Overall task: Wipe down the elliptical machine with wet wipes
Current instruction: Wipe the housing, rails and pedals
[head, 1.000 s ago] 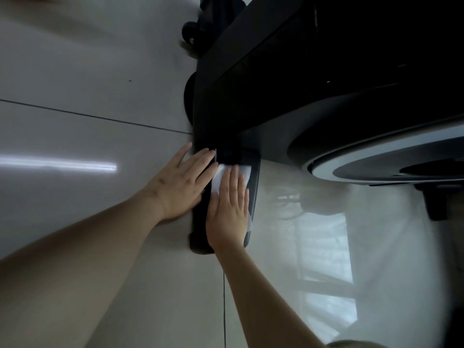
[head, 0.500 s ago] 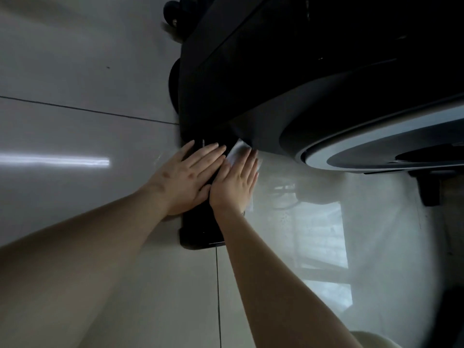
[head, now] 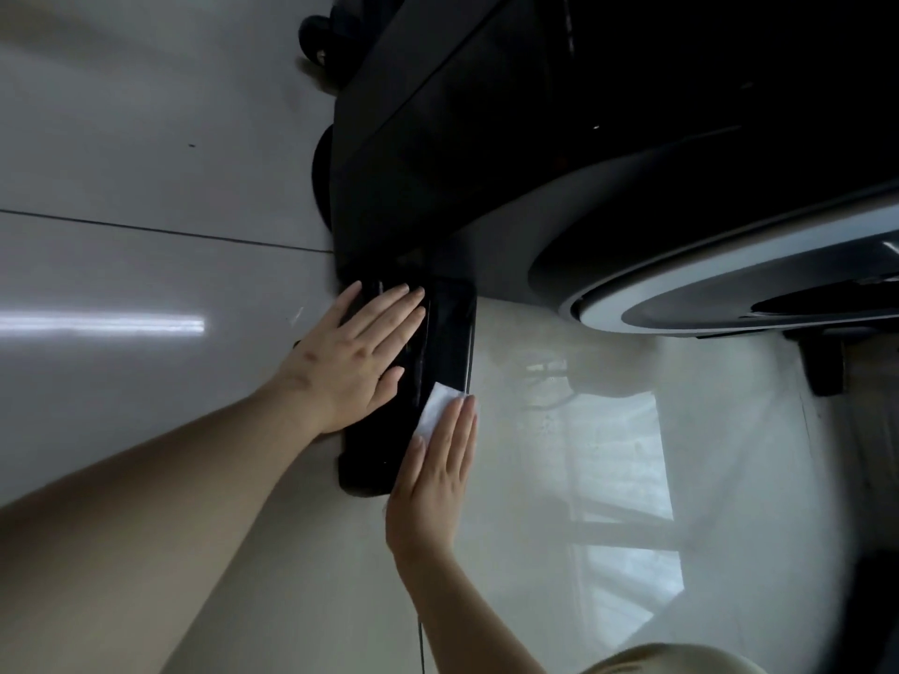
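Lying under the right hand [head: 434, 484]'s straight, closed-together fingers [head: 463, 430], wipe [head: 439, 406] at the base bar [head: 450, 328]'s right edge; left hand [head: 354, 363] flat alongside.

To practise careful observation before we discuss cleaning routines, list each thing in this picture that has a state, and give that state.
left hand: flat, fingers straight, resting on the base bar.
right hand: flat, fingers straight, pressing the wet wipe.
wet wipe: white, flat against the base bar's edge, partly under the fingers.
base bar: black, glossy, lying on the floor.
floor: glossy, reflecting light.
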